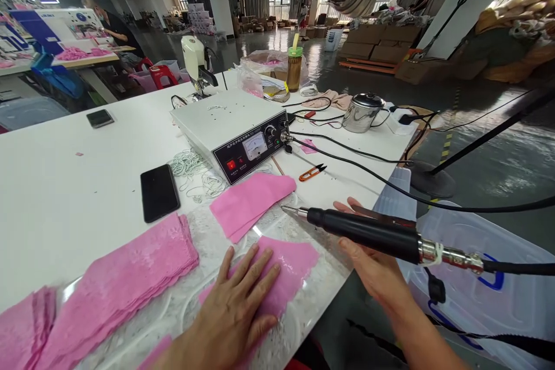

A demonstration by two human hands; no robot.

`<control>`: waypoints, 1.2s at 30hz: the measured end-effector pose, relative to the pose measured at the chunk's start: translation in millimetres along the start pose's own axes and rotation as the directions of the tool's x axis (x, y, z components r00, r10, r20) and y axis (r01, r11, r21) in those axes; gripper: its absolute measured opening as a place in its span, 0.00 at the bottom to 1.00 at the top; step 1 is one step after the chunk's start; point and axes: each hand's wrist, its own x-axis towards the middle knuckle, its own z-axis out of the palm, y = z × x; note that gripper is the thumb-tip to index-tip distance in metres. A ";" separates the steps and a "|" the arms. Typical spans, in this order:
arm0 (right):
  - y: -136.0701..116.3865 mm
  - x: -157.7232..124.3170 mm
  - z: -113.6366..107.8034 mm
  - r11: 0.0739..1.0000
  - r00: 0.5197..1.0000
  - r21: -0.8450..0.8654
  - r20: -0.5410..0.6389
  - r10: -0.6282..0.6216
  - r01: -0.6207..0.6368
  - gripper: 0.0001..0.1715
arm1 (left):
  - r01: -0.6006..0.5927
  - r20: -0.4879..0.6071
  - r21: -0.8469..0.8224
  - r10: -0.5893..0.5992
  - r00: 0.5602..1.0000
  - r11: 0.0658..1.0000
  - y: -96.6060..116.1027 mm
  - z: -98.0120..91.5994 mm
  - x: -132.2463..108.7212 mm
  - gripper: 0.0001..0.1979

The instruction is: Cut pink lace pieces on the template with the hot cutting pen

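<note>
My left hand (238,295) lies flat with fingers spread on a pink fabric piece (288,269), pressing it against a clear, marked sheet (191,295) on the table. In my right hand (381,277) is a black pen-shaped ultrasonic cutter (364,233), lying across the palm between thumb and fingers. Its thin metal tip points left, just above the sheet and near the fabric. A dark flat strip (384,217) shows behind the cutter, partly hidden. Beyond my left hand sits a folded-looking pink piece (251,202). A layered stack of pink pieces (125,272) lies to the left.
A control box (229,121) with a dial stands behind the fabric, its cable running right. Orange thread snips (312,172), a black phone (159,192), tangled cord (191,165) and a lidded metal mug (363,111) are on the table. Plastic bins (485,277) stand beyond its right edge.
</note>
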 end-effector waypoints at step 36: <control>-52.8 21.0 4.7 0.914 0.955 0.330 -0.254 -0.155 0.236 0.07 | 0.055 -0.028 -0.071 -0.057 0.998 0.996 4.3 2.3 -0.7 0.30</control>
